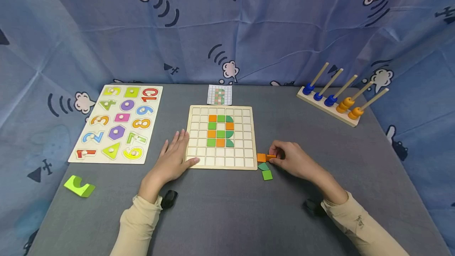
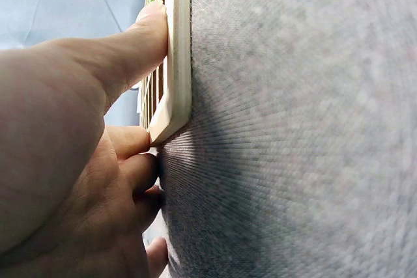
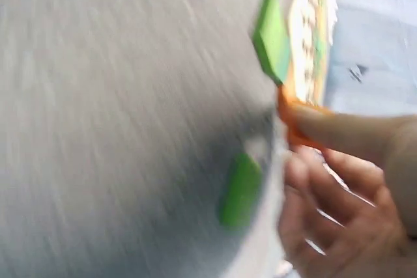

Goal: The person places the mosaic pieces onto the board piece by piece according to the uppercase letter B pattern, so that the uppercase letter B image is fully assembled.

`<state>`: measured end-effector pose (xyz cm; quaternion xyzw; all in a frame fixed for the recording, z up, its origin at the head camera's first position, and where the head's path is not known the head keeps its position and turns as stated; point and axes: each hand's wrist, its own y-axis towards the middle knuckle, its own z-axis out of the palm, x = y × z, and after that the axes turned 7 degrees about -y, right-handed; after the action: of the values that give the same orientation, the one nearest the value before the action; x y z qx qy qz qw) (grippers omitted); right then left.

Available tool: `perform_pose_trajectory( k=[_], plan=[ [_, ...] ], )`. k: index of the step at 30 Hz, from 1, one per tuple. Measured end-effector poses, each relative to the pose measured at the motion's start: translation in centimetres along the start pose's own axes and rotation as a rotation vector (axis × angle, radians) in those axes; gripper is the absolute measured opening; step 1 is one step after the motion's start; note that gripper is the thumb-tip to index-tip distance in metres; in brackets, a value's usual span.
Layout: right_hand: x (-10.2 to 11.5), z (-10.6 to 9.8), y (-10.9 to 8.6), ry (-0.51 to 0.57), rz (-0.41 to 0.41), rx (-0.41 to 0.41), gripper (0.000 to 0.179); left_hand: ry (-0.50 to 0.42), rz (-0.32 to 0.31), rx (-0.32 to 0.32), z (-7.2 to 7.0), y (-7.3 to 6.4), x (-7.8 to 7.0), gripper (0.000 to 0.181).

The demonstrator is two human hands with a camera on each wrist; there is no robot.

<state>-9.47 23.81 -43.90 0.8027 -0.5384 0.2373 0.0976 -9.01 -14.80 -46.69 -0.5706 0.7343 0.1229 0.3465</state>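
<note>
A wooden grid board [image 1: 240, 162] lies in the middle of the table, with orange, green and teal tiles set in several of its squares. My left hand [image 1: 172, 158] rests at the board's left edge. Its thumb [image 2: 146, 37] presses on the near left corner, and the other fingers lie along the side. Off the near right corner, my right hand [image 1: 295, 160] pinches an orange tile [image 1: 271, 157] between thumb and fingers. Beside it lie another orange tile [image 1: 261, 157], a teal tile [image 1: 263, 166] and a green tile [image 1: 267, 175]. One more green tile [image 3: 241, 190] shows near the right hand.
A small pattern card [image 1: 219, 95] lies behind the board. On the left are a number and shape puzzle [image 1: 121, 129] and a lime-green arch block [image 1: 79, 187]. At the back right stands a peg stand [image 1: 328, 106] with blue and orange beads. A patterned curtain [image 1: 192, 23] borders the table.
</note>
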Motion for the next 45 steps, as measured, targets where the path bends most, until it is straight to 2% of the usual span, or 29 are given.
perform_pose_trajectory(
  k=[5, 9, 13, 17, 24, 32, 38, 45],
  plan=[
    [2.0, 2.3, 1.7, 0.133, 0.019, -0.16, 0.008, -0.002, 0.003, 0.0, -0.1, 0.0, -0.1, 0.096],
    [4.0, 4.0, 3.5, 0.211, -0.002, -0.21, 0.012, -0.001, 0.005, 0.0, -0.2, 0.1, -0.1, 0.096],
    [6.3, 5.0, 5.3, 0.254, -0.01, -0.2, 0.016, -0.003, 0.004, 0.001, -0.2, 0.1, 0.0, 0.096],
    [8.3, 5.6, 6.7, 0.294, -0.018, -0.187, 0.013, 0.001, 0.005, -0.003, -0.2, 0.1, 0.0, 0.096],
    [10.6, 6.7, 7.9, 0.282, -0.023, -0.19, 0.007, 0.009, 0.014, -0.006, -0.1, 0.2, 0.0, 0.095],
    [11.2, 7.5, 8.3, 0.268, 0.022, -0.19, 0.006, 0.005, 0.008, -0.001, -0.1, 0.2, -0.1, 0.096],
    [11.3, 7.5, 8.4, 0.185, 0.019, -0.181, 0.006, 0.005, 0.007, -0.006, -0.1, 0.0, -0.1, 0.095],
    [10.8, 7.1, 7.9, 0.17, -0.008, -0.111, 0.009, 0.003, 0.008, -0.009, -0.1, 0.0, -0.1, 0.095]
  ],
)
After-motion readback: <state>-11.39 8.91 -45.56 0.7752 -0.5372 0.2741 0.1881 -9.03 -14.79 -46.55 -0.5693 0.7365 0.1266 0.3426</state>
